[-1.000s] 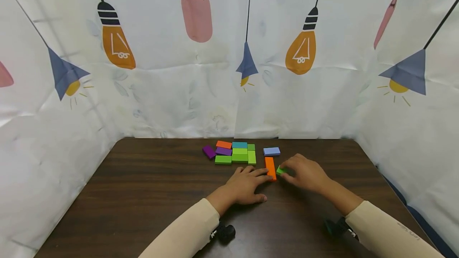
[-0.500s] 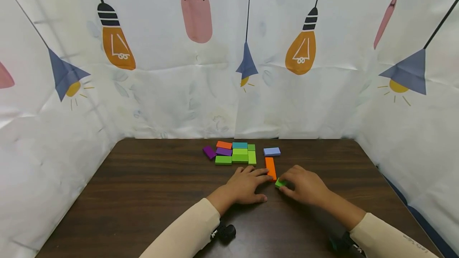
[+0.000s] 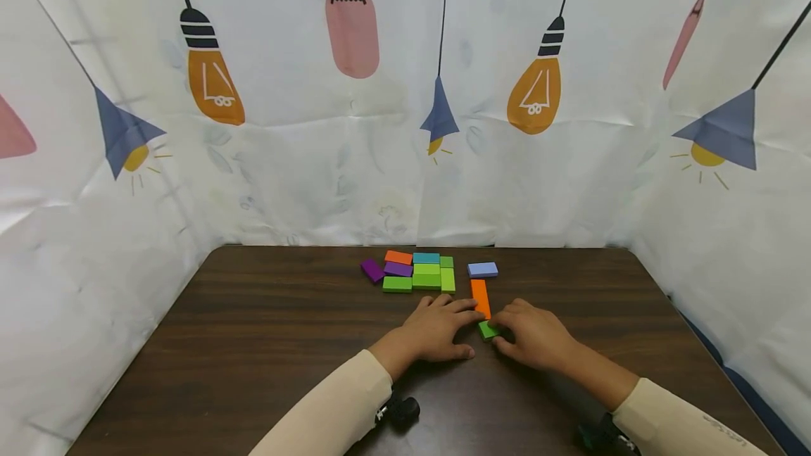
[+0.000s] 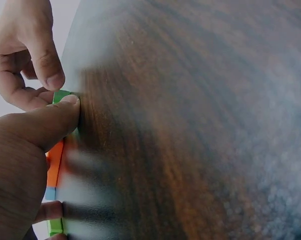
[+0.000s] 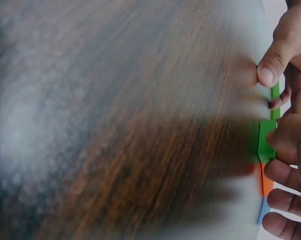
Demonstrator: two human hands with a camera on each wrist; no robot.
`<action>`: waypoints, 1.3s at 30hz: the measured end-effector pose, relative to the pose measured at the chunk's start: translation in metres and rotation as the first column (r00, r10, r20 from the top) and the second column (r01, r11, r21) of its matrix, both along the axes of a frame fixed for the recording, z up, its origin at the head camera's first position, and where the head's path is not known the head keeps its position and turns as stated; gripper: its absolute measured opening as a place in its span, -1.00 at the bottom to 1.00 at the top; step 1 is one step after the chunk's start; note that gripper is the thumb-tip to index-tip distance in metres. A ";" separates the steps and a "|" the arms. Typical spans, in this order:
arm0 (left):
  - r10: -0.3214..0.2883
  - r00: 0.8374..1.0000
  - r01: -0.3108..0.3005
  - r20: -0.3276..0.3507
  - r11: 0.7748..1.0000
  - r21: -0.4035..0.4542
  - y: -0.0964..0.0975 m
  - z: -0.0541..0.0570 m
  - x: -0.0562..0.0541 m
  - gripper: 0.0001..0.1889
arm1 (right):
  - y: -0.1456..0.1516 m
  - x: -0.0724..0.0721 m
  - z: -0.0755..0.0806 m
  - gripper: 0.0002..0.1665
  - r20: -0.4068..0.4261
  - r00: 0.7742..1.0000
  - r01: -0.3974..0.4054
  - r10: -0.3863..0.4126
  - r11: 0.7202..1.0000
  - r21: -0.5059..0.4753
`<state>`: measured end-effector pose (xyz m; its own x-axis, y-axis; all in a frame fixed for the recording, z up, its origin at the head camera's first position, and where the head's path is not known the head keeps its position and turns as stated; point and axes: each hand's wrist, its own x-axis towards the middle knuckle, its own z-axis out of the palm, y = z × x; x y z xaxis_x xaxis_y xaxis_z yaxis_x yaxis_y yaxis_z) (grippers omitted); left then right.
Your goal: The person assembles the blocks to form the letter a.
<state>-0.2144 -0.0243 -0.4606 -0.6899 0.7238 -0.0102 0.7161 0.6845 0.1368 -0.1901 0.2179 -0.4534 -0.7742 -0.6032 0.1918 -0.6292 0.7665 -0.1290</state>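
My right hand (image 3: 535,333) pinches a small green block (image 3: 488,330) on the dark table, right at the near end of an upright-running orange block (image 3: 481,299). In the right wrist view the green block (image 5: 267,142) lies in line with the orange block (image 5: 267,182). My left hand (image 3: 437,329) is spread flat to the left, its fingertips touching the orange block's left edge. In the left wrist view its thumb lies close to the green block (image 4: 61,96). Beyond the orange block's far end sits a light blue block (image 3: 483,270).
Left of the orange block lies a cluster of several blocks, with a light green one (image 3: 426,276), a teal one (image 3: 426,257) and a tilted purple one (image 3: 372,270). A patterned white cloth (image 3: 355,181) hangs behind the wooden table (image 3: 253,343).
My right hand has drawn the green block toward me along the orange block's right side, then left to its near end. The left hand has stayed in place.
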 end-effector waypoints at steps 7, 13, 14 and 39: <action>0.008 1.000 -0.008 -0.001 1.000 -0.007 0.001 0.001 0.000 -0.30 | -0.003 -0.001 0.000 -0.80 -0.012 1.000 0.016 -0.016 1.000 -0.008; 0.013 1.000 -0.013 -0.002 1.000 -0.014 0.002 -0.001 -0.002 -0.30 | -0.007 -0.002 -0.001 -0.82 -0.041 0.999 0.022 -0.023 1.000 -0.007; 0.015 1.000 -0.015 -0.003 1.000 -0.018 0.002 -0.001 -0.002 -0.30 | -0.007 -0.002 -0.001 -0.82 -0.045 0.999 0.021 -0.021 1.000 -0.006; 0.015 1.000 -0.014 0.025 0.999 -0.041 0.003 0.003 -0.001 -0.29 | 0.012 -0.041 -0.007 -0.08 0.244 0.970 -0.004 0.014 0.999 -0.043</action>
<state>-0.2158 -0.0212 -0.4578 -0.6994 0.7124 -0.0576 0.7028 0.7001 0.1262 -0.2308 0.2294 -0.4601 -0.7952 -0.6059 0.0227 -0.5814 0.7515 -0.3116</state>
